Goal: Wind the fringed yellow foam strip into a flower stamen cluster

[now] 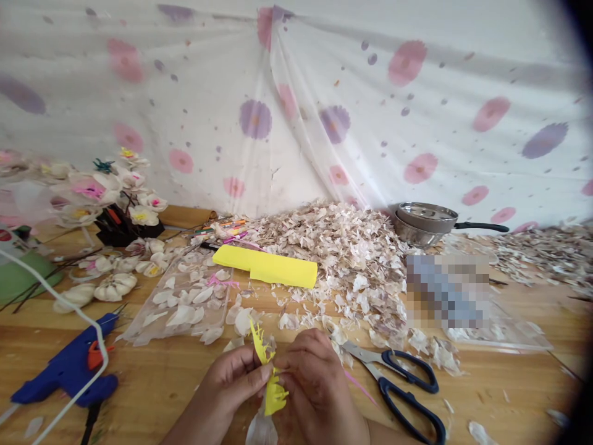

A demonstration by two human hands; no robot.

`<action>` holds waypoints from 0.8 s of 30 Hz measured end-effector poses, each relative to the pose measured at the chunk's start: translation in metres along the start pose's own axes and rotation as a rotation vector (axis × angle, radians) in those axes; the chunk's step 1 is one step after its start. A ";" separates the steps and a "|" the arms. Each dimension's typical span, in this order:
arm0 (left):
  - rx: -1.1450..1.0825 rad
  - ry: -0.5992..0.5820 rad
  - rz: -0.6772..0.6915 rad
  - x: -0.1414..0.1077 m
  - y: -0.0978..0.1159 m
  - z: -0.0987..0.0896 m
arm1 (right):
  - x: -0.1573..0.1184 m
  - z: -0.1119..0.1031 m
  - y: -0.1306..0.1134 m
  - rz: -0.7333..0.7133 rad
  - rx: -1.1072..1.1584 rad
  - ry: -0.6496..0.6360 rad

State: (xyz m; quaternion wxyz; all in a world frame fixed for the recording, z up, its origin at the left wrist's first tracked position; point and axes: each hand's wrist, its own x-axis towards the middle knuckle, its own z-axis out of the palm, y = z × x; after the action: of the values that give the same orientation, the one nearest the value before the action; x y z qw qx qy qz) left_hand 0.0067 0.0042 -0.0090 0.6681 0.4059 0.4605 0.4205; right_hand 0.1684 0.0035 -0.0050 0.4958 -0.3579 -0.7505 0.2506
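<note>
No readable text or labels anywhere

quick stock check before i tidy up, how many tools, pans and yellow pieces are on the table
black-handled steel scissors: 1
blue hot glue gun: 1
stacked stainless steel pans: 2
flat bright yellow sheet: 1
yellow fringed strip: 1
total: 6
</note>
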 end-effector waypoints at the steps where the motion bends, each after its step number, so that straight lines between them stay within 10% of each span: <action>1: 0.003 0.004 -0.003 0.000 0.000 0.000 | 0.000 0.000 0.000 -0.010 -0.007 0.005; 13: 0.444 0.023 0.273 -0.004 -0.001 -0.003 | -0.004 0.003 0.001 0.211 0.127 -0.035; 24: 1.125 -0.112 1.155 -0.014 0.016 -0.010 | 0.009 -0.005 -0.019 1.143 1.015 -0.166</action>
State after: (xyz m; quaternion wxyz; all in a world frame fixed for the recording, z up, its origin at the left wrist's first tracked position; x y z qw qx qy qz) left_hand -0.0092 -0.0025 0.0076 0.0632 0.8757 0.2864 0.3837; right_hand 0.1654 -0.0009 0.0166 0.3350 -0.3989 -0.2767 0.8075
